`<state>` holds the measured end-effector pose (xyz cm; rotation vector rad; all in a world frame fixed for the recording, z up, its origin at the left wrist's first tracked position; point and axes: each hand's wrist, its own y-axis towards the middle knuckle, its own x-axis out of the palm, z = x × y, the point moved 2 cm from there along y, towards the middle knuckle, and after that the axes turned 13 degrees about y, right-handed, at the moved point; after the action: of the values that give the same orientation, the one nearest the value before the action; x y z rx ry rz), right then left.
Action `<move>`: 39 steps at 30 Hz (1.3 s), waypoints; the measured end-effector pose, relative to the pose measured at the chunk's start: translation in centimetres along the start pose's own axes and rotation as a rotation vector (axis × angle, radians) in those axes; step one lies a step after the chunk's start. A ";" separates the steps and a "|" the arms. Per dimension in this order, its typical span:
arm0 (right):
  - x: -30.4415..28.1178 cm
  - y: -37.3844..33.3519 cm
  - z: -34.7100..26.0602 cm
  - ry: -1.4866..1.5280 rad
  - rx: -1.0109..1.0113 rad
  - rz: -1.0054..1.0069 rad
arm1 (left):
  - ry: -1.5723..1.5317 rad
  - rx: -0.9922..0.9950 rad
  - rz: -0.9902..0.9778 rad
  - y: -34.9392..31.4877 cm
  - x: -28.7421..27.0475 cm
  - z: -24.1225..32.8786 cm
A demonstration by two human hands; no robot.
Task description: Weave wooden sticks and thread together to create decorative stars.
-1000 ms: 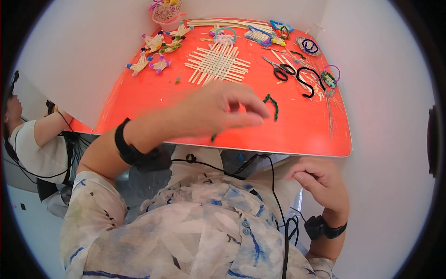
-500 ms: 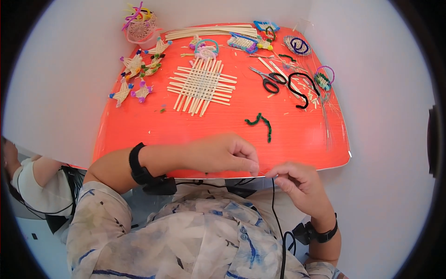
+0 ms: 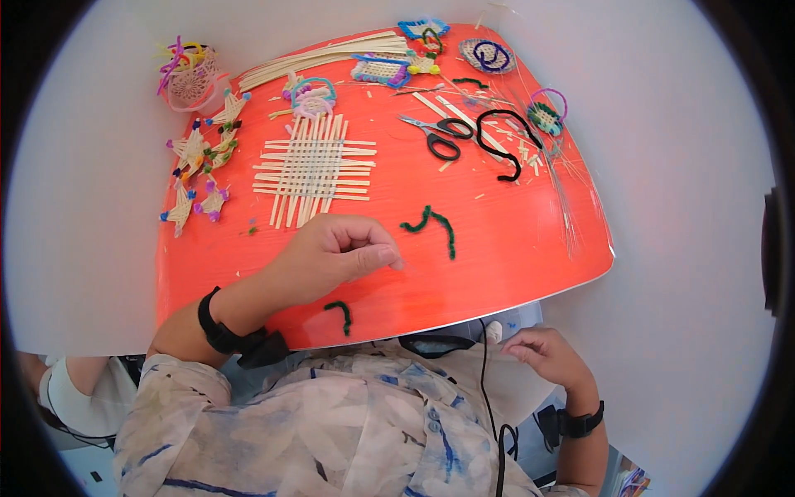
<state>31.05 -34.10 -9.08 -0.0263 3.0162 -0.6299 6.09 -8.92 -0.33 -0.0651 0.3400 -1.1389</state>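
Note:
My left hand [image 3: 348, 253] hovers over the front of the red table [image 3: 497, 257], thumb and fingers pinched; any thin thing in the pinch is too fine to make out. Beyond the table's front edge, my right hand [image 3: 546, 354] has its fingertips drawn together, and what they hold, if anything, cannot be seen. A bent green pipe cleaner [image 3: 448, 232] lies to the right of my left hand. A shorter green pipe cleaner [image 3: 344, 317] lies below that wrist. Just past the left hand sits a flat woven mat of pale strips [image 3: 315, 170].
Scissors [image 3: 439, 137] lie beside a black pipe cleaner [image 3: 507, 124], strip scraps and thin wires [image 3: 567, 203]. Star-shaped woven pieces [image 3: 190, 153] are at the left, near a pink basket [image 3: 195, 87]. Long pale strips [image 3: 319, 56] and small woven pieces [image 3: 381, 70] line the back.
My hands have moved apart: the left now sits closer to the woven mat, and the right has dropped beyond the table edge. The shorter green pipe cleaner now shows. The whole view has shifted.

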 end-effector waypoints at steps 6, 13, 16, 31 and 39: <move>-4.4 -2.8 6.5 -0.229 0.072 0.216 | -0.005 0.051 0.169 -0.3 0.7 -0.5; -8.2 -5.0 8.8 -0.311 0.120 0.385 | -0.307 0.253 0.409 -1.6 -1.9 -1.2; -9.8 -5.2 10.5 -0.259 0.102 0.414 | -0.403 0.294 0.532 -2.4 -3.5 -1.4; -12.2 -8.5 13.9 -0.605 0.078 0.614 | -0.681 0.352 0.750 0.1 -6.7 -2.7; -11.7 -12.3 18.4 -0.751 0.222 0.606 | -0.451 0.328 0.726 2.5 -4.4 -1.6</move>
<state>43.98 -52.41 -20.37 0.5131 2.0640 -0.6766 6.16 -3.70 -1.35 0.0866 -0.2236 -0.4239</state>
